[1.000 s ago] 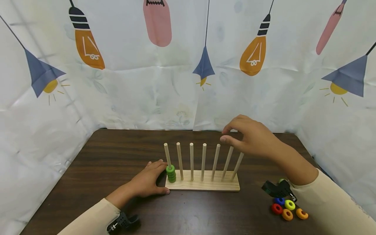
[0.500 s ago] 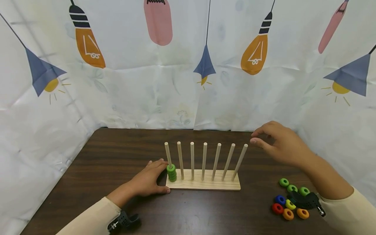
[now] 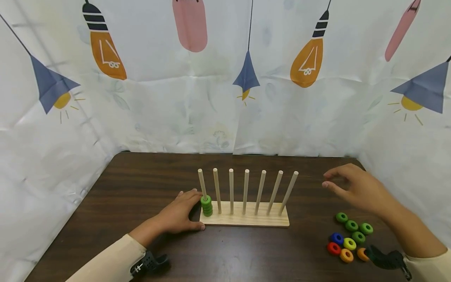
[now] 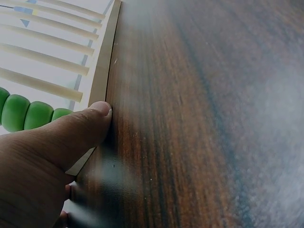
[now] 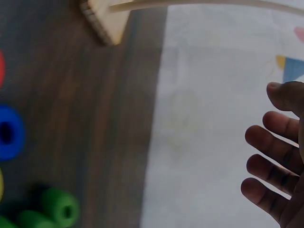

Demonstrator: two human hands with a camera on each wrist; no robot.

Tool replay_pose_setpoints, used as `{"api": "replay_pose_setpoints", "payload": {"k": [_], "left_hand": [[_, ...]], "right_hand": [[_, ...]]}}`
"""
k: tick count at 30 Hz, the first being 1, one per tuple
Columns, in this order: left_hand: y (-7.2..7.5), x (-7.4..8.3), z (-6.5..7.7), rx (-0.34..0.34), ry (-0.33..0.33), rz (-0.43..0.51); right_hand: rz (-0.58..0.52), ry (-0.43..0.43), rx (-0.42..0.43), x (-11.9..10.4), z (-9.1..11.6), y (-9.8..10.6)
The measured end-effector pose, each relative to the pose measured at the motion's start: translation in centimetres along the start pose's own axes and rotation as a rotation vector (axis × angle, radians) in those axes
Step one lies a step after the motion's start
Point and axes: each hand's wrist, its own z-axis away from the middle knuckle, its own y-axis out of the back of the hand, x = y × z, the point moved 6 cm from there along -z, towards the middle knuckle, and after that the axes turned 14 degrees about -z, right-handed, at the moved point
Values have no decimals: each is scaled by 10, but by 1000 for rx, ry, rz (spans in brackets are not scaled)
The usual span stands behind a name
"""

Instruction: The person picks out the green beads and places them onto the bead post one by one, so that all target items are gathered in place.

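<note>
A wooden peg stand (image 3: 246, 219) with several upright pegs sits mid-table. Several green rings (image 3: 206, 207) are stacked on its leftmost peg; the other pegs carry none. My left hand (image 3: 177, 214) holds the stand's left end, its thumb (image 4: 90, 121) against the front edge and fingers toward the back. My right hand (image 3: 357, 190) hovers to the right of the stand, fingers loosely bent and nothing in them. Below it on the table lie loose green rings (image 3: 351, 226), a blue ring (image 3: 336, 238), a red ring (image 3: 333, 248), a yellow ring (image 3: 349, 243) and orange rings (image 3: 347, 255).
The dark wood-grain table (image 3: 229, 254) has a white printed sheet (image 3: 158, 113) hanging behind it and along both sides. A black wrist strap (image 3: 384, 258) hangs close by one orange ring and partly covers it.
My right hand has moved right and down from above the rightmost pegs to over the table near the loose rings. More rings now show. The left hand stays at the stand.
</note>
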Motion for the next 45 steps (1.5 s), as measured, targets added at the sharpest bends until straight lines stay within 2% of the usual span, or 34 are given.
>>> {"api": "replay_pose_setpoints", "payload": {"k": [4, 8, 19, 26, 34, 40, 45], "left_hand": [[0, 1, -1, -2, -4, -2], [1, 1, -1, 0, -4, -3], [0, 0, -1, -4, 5, 6], [-1, -2, -1, 1, 9, -8], [-2, -1, 0, 2, 1, 5], [-1, 1, -1, 7, -7, 7], [1, 0, -1, 8, -2, 1]], "right_hand": [[-22, -110, -50, 20, 16, -12], [-51, -186, -91, 37, 30, -25], [-42, -247, -182, 75, 58, -52], [-55, -282, -246, 86, 66, -61], [-50, -314, -281, 92, 68, -64], [4, -378, -307, 100, 70, -62], [41, -385, -318, 102, 70, -59]]}}
